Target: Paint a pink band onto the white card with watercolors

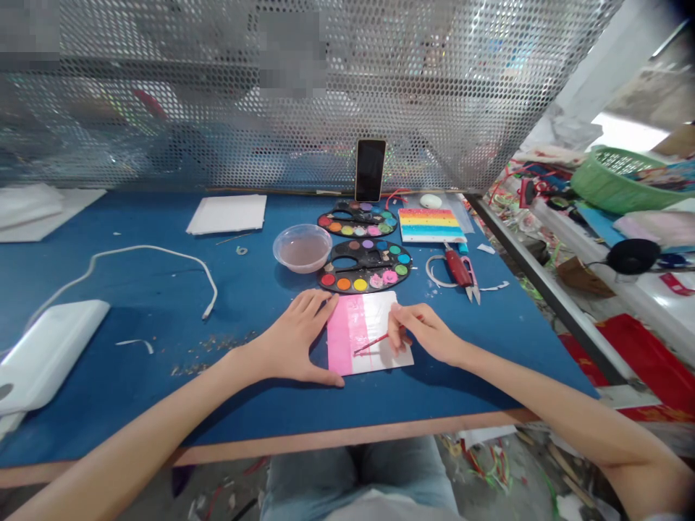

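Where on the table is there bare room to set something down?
Blue tabletop shows bare between the white cable and the bowl, and right of the right hand, in front of the scissors. It's crowded behind the pink-and-white card: paint palettes, phone, striped board.

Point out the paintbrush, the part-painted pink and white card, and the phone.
Paintbrush (373, 342): head view, on its thin red handle.
Card (363, 324): head view, near the middle of its painted face.
Phone (370, 171): head view, on its dark screen.
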Demonstrator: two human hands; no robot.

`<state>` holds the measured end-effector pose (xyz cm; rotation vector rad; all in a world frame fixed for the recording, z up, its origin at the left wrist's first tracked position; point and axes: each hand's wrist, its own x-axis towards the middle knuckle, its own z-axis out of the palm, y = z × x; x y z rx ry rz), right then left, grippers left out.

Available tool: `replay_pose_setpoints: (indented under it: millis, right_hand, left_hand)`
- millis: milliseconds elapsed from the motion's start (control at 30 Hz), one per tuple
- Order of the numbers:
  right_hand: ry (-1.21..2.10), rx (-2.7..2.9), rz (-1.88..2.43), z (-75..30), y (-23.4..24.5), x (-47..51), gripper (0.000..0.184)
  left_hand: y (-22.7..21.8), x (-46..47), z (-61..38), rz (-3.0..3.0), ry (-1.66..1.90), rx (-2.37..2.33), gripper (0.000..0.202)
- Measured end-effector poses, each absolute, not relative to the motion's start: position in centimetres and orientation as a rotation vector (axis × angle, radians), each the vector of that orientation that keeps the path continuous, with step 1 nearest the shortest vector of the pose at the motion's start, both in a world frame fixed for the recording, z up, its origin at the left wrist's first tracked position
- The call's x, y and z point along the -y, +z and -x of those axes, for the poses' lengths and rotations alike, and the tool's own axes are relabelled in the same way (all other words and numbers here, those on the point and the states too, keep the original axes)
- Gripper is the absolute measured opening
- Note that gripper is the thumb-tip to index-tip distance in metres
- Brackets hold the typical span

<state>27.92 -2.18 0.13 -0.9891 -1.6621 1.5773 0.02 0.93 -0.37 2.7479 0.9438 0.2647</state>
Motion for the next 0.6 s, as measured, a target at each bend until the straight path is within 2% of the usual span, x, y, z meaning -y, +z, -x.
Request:
replay_pose_setpoints:
  millis: [200,367,600]
  right_hand:
    - [1.495,1.64,1.046,-27.89,0.05,2.33,0.066]
    - [1.585,1.697,0.979,-27.73,0.13,2.47,0.067]
    - [1.548,1.66,0.988,-27.66,0.13,2.55,0.066]
  left_hand:
    - [-0.38,-0.95,0.03,-2.739,0.27,-0.945,0.126]
    - [-0.47,-0.99,0.04,-2.759,0.253,-0.95,0.127]
    - [-0.45,-1.01,0.05,-2.78,0.236,-0.946,0.127]
